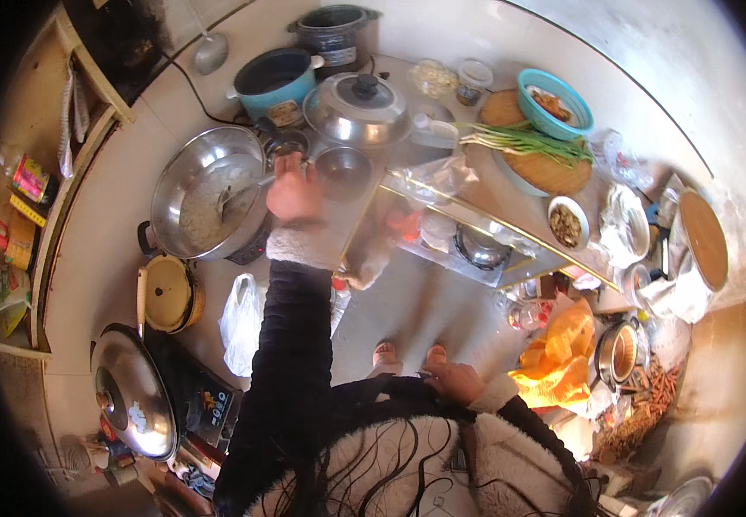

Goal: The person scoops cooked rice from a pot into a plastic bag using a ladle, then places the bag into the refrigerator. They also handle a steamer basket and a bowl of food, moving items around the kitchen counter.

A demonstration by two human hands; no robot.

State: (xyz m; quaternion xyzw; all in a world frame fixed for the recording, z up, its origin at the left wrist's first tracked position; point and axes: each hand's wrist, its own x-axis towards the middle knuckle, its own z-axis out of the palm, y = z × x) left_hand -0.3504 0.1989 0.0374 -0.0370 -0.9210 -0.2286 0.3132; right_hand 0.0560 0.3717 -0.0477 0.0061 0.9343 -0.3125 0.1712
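My left hand (295, 194), slightly blurred, is over the handle of a metal ladle (223, 201) beside a large steel pot. Its fingers point towards a small dark pot (287, 143); whether they grip the handle is hidden. The ladle's head lies in whitish food inside the steel pot (172, 165), which stands on a dark cooker. An empty-looking metal bowl (343, 173) is just right of the hand. Close to my body, at the hem of my dark jacket (386, 391), is my right hand (460, 382), its fingers bent; what they hold cannot be seen.
Behind stand a lidded steel pot (356, 116) and a blue pot (274, 84). Spring onions (528, 143) lie on a cutting board (547, 171) at right. A plastic bag (241, 323) and a lidded wok (133, 394) are at left. A glass-topped cabinet (528, 242) borders the floor.
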